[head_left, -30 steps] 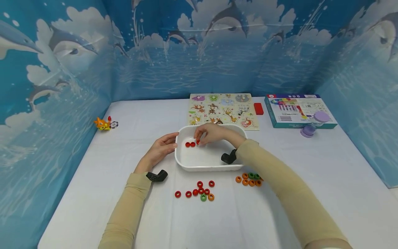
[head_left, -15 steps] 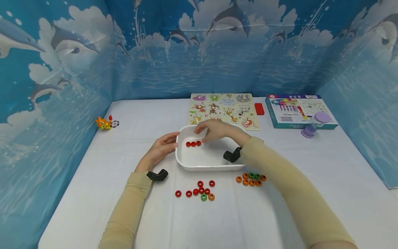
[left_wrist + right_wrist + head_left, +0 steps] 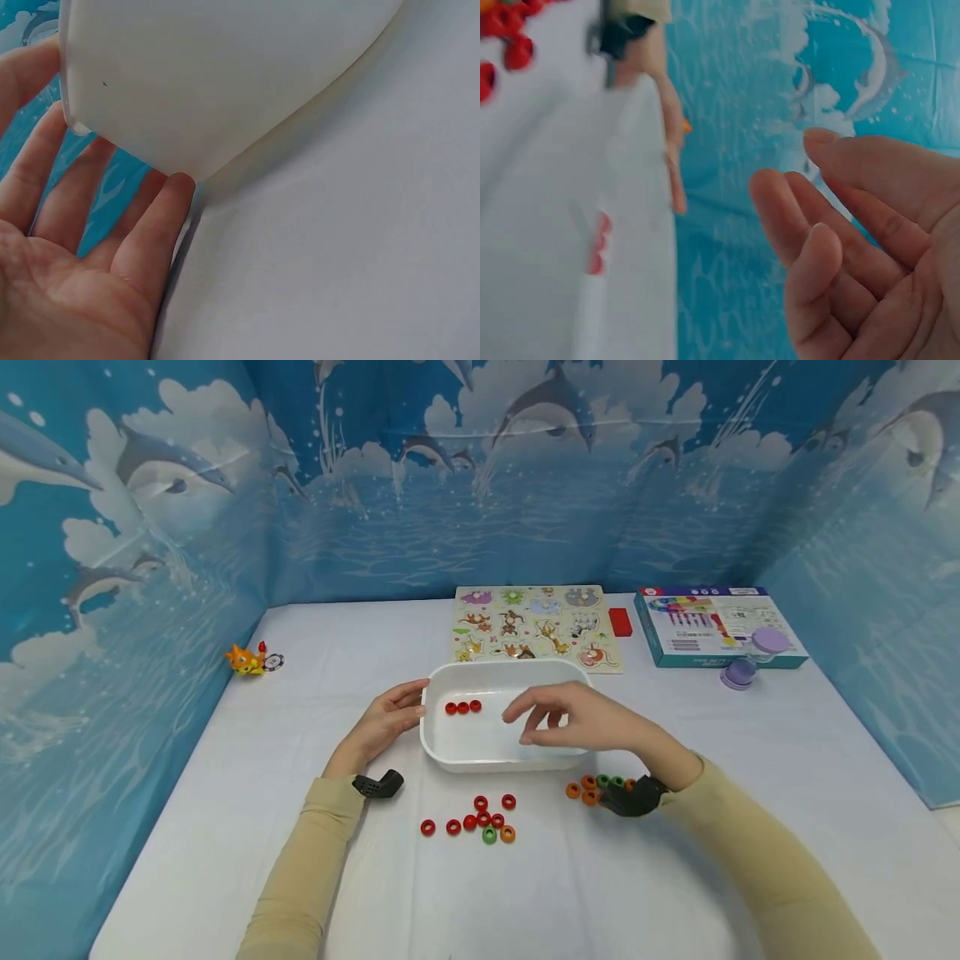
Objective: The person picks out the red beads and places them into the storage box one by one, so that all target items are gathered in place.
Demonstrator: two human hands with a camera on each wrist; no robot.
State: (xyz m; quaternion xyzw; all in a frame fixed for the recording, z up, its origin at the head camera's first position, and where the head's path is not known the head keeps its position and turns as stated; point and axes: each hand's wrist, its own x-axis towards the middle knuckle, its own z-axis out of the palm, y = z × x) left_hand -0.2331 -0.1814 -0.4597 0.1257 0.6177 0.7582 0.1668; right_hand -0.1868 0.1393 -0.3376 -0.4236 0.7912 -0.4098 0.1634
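A white rectangular tray stands mid-table, with a short row of red beads inside at its left. At the tray's left end, my left hand rests relaxed fingertips on the outer wall and rim. The left wrist view has the same fingers against the tray wall, not wrapped round it. Above the tray's right half hovers my right hand, loosely bent and holding nothing. In the right wrist view its thumb and fingers are apart.
In front of the tray lie several red beads with a green and an orange one. Orange and green beads sit partly behind the right wrist. Behind stand an animal puzzle board, a red block and a box.
My right hand has let go of the third red bead, which now sits beside the other two. It has moved right and toward me. The left hand stays put.
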